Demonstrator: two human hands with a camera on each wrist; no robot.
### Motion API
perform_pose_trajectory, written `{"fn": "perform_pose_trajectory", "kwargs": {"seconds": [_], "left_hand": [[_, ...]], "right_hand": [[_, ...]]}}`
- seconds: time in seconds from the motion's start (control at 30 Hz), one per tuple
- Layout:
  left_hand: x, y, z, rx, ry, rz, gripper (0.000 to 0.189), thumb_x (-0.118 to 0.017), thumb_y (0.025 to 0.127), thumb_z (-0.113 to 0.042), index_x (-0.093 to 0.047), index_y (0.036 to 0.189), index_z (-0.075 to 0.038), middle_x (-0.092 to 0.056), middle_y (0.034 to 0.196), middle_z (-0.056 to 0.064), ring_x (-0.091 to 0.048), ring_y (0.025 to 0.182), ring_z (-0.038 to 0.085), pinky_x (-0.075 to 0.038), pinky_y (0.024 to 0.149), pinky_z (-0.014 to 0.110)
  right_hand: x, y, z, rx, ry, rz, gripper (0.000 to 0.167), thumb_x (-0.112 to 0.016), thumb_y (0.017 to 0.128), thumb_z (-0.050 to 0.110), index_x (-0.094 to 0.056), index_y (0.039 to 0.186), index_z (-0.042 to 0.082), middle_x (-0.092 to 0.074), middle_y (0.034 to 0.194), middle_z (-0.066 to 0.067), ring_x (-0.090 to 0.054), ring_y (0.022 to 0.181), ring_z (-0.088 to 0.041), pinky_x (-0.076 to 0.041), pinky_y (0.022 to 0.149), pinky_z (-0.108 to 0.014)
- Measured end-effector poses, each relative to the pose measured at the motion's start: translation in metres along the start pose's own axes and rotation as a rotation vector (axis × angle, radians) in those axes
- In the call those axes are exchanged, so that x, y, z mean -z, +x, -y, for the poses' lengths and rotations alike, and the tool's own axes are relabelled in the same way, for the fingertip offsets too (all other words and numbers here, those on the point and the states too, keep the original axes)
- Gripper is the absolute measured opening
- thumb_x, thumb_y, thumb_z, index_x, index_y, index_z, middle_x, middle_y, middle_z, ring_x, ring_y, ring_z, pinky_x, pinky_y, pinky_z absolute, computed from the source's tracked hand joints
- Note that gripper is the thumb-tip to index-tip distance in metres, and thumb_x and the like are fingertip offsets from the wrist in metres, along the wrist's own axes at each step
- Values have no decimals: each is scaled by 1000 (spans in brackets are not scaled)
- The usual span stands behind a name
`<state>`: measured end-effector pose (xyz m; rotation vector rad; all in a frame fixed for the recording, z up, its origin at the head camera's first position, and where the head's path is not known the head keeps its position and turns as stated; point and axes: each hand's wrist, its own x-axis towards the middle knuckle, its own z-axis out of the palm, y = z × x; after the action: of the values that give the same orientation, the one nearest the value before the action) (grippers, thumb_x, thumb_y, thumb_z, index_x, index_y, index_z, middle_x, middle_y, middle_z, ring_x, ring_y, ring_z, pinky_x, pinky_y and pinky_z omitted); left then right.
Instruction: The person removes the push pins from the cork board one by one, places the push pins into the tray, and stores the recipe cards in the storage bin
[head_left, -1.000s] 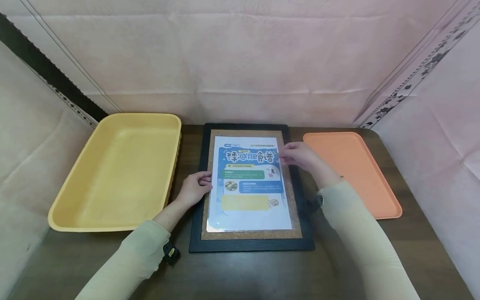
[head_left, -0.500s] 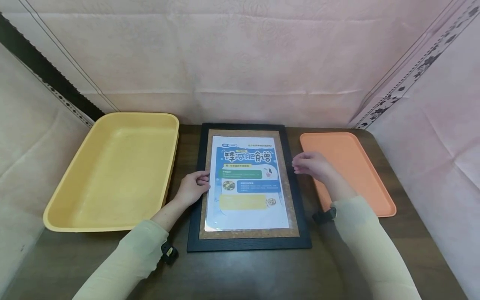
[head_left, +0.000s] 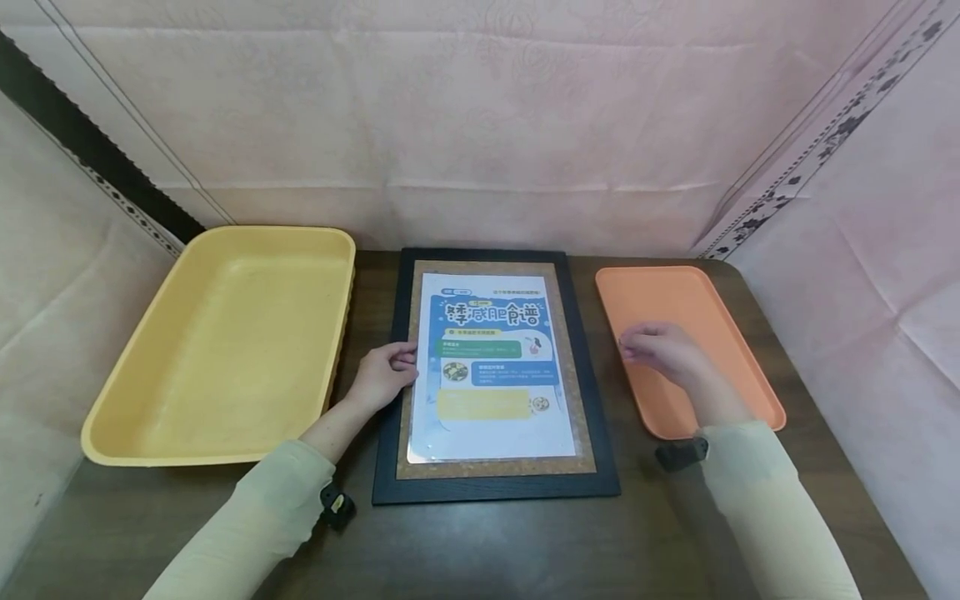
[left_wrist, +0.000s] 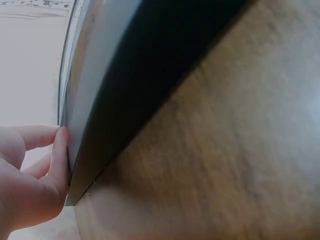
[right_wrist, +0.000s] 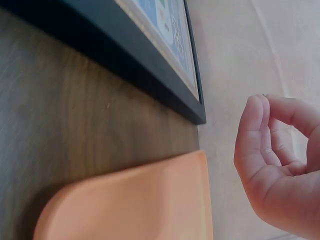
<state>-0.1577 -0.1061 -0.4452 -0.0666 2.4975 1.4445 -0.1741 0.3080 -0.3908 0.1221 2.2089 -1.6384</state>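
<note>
A laminated blue-and-white poster (head_left: 487,433) lies on a cork board (head_left: 495,470) with a black frame (head_left: 495,489). My left hand (head_left: 378,377) reaches over the frame's left side, thumb and fingertips right at the poster's left edge. In the left wrist view, the thumb and a finger come together at the sheet's edge. My right hand (head_left: 663,354) is over the orange tray (head_left: 675,287) on the right, away from the board. Its fingers are curled and the thumb tip meets the fingertips, with only a tiny dark speck showing there in the right wrist view.
A large yellow tray (head_left: 225,350) stands to the left of the framed board. Everything rests on a dark wooden table (head_left: 480,550). Pale cloth (head_left: 450,125) hangs behind the table and along both sides.
My right hand has left the poster's right edge and moved right and nearer, over the orange tray. The left hand has stayed at the poster's left edge.
</note>
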Motion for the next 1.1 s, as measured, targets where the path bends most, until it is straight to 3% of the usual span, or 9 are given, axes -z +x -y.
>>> {"fn": "perform_pose_trajectory", "kwargs": {"seconds": [0.2,0.53,0.73,0.93,1.1], "left_hand": [[3,2,-3,67,-90,36,48,-56,91,-8,-44,137,0,-56,118,21,-62,103,29,-53,89,37],[6,1,-17,126,-232,97,53,-58,91,-12,-40,140,-2,-55,122,19,-61,104,27,-53,89,34],[0,2,-20,95,-210,126,48,-55,92,-9,-42,137,-2,-55,115,17,-61,94,21,-56,76,29],[-4,1,-22,74,-245,185,44,-45,97,-10,-30,138,-5,-55,124,22,-66,91,23,-57,66,32],[-2,0,-24,63,-278,147,44,-44,97,-9,-30,139,-7,-57,123,23,-67,87,22,-57,64,31]], "right_hand": [[10,-14,-10,-33,-56,-8,29,-57,93,22,-57,109,-3,-66,85,8,-64,82,-9,-53,78,-18],[21,-30,-33,-49,24,-4,13,-54,95,18,-62,99,9,-66,83,8,-64,80,-6,-54,77,-21],[26,-35,-42,-72,30,-13,14,-56,94,21,-64,98,11,-66,85,8,-64,81,-6,-54,78,-20],[30,-39,-48,-92,52,-19,13,-56,93,22,-65,99,14,-67,86,10,-65,82,-6,-54,78,-19],[33,-41,-50,-93,64,-8,10,-56,94,20,-65,96,18,-67,87,9,-65,83,-6,-54,78,-19]]}}
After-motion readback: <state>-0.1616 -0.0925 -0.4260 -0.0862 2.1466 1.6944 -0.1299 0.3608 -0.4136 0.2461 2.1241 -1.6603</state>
